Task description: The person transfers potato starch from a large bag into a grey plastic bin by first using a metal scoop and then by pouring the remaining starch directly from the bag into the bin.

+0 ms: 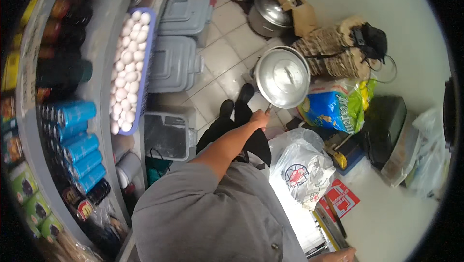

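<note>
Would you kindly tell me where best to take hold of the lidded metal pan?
By its handle, from the near side: the pan is round and broad, and its handle points back toward the person, where the left hand already grips it.

Pan lid (282, 77): silver. Eggs (127, 68): white, in blue tray (146, 59). Cans (77, 138): blue. Bins (175, 64): grey. Snack bag (333, 107): blue-green, possibly yellow-edged.

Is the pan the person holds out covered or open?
Covered. A round metal lid sits over the pan, hiding its inside; the left hand grips the handle at its lower edge.
</note>
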`<state>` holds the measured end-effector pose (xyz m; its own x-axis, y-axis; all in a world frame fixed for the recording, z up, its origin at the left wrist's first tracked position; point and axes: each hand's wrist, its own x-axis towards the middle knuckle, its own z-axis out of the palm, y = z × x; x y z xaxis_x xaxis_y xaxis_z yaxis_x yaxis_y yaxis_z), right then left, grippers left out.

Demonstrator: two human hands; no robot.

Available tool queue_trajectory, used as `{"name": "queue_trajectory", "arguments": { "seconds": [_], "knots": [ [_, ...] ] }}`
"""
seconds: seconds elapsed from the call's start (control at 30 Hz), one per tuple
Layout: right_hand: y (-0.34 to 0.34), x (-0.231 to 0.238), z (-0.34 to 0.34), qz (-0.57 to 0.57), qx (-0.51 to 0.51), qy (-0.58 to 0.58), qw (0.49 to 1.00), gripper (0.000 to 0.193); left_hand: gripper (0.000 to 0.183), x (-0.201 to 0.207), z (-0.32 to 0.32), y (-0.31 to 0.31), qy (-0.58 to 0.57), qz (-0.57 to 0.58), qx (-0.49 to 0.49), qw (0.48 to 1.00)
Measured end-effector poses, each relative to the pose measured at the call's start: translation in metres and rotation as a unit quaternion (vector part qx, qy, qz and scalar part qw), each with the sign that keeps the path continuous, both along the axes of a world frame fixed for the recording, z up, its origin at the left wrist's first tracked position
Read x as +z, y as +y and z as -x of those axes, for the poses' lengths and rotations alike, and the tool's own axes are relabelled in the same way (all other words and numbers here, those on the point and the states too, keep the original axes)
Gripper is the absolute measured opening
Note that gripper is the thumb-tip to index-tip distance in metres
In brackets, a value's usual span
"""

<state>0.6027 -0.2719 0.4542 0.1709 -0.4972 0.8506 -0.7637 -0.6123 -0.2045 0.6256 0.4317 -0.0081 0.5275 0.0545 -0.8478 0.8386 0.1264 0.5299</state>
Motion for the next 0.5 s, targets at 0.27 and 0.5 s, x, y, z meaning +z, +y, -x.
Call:
{"name": "queue_trajectory", "arguments": {
  "seconds": [0.27, 0.5],
  "knots": [
    [-0.046, 0.018, 0.047, -0.044, -0.075, -0.026, 0.996, 0.094, 0.054, -0.005, -0.032, -0.002, -0.008, -0.034, -0.014, 0.999],
    [-0.069, 0.026, 0.053, -0.083, -0.115, -0.035, 0.989, 0.094, 0.047, -0.013, -0.061, 0.008, -0.024, -0.043, -0.029, 0.998]
  ]
}}
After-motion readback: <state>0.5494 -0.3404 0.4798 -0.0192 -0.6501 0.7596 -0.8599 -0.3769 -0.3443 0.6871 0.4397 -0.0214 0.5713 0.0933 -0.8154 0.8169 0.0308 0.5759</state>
